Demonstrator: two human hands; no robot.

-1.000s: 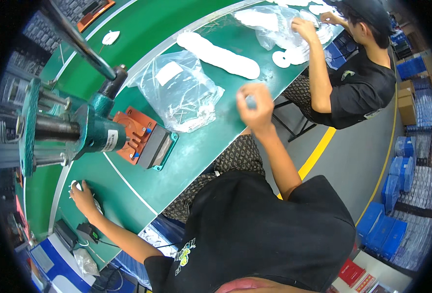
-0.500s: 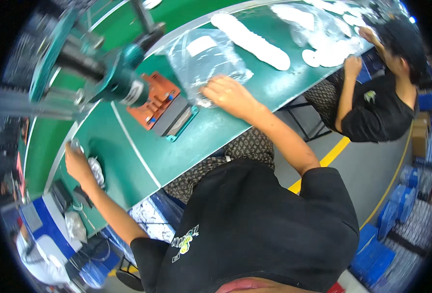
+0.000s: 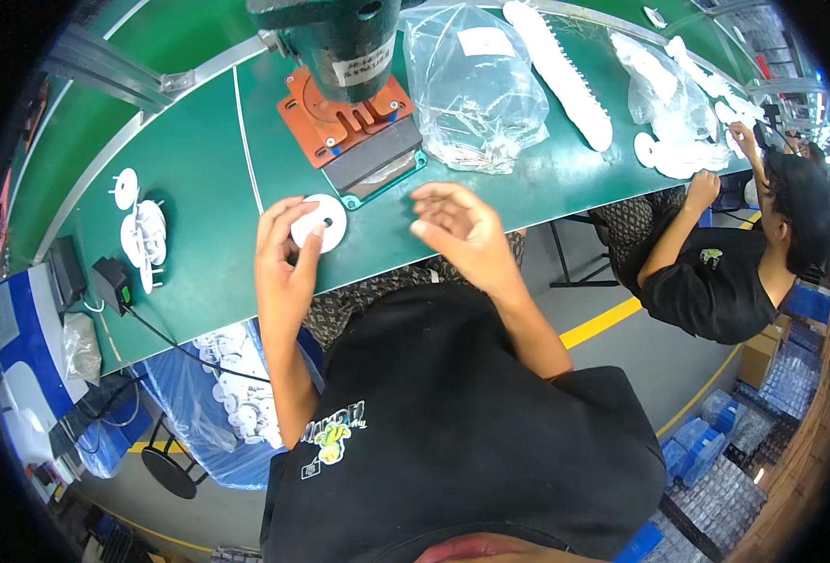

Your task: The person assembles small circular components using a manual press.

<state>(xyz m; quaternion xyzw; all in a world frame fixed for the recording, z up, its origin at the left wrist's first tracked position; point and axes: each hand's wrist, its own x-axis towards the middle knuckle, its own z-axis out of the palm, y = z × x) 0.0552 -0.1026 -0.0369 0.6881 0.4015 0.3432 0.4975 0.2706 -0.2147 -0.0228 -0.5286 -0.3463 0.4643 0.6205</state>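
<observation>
The wide head view looks steeply down past the wearer's chest [image 3: 490, 413] onto the nearby green table [image 3: 204, 267]

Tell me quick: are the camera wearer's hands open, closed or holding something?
Left hand: holding a white disc by its edge.
Right hand: open, loosely curled, nothing visible in it.

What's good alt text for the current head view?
A person's left hand holds a white disc with a central hole over a green table; the right hand is open and apparently empty. Beyond them stands a dark press-like machine above an orange plate, a clear bag to its right.
</observation>
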